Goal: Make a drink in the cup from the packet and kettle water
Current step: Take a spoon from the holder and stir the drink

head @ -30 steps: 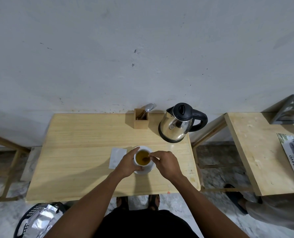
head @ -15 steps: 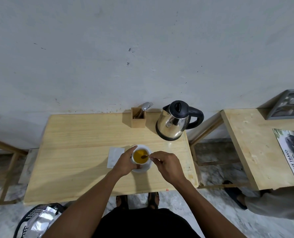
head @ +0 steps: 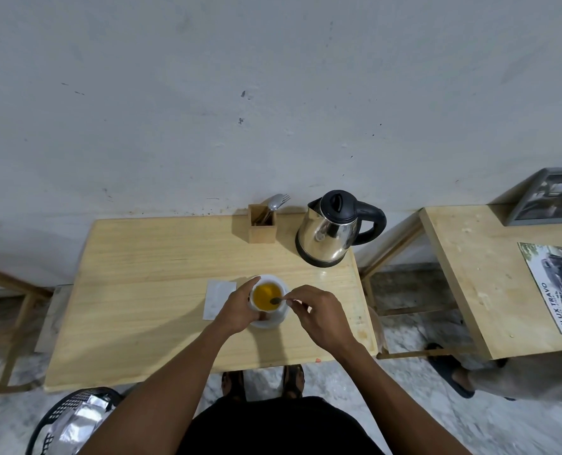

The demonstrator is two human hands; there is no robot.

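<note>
A white cup (head: 281,285) holding amber liquid stands on a white saucer (head: 273,323) near the front right of the wooden table (head: 142,290). My left hand (head: 237,310) wraps the cup's left side. My right hand (head: 315,315) pinches the handle of a small spoon (head: 277,300) whose bowl dips into the liquid. A white packet (head: 216,298) lies flat just left of the cup. The steel kettle (head: 330,233) with a black lid and handle stands at the back right.
A wooden holder (head: 262,223) with a spoon and fork sits left of the kettle. A second wooden table (head: 476,274) at right carries a printed sheet and a frame. A black basket (head: 66,418) with foil sits on the floor at left. Another person's foot (head: 453,372) is at right.
The spoon's bowl has shifted inside the cup, toward its right side, as my right hand moved slightly. My left hand stays on the cup. The camera view shifted a little.
</note>
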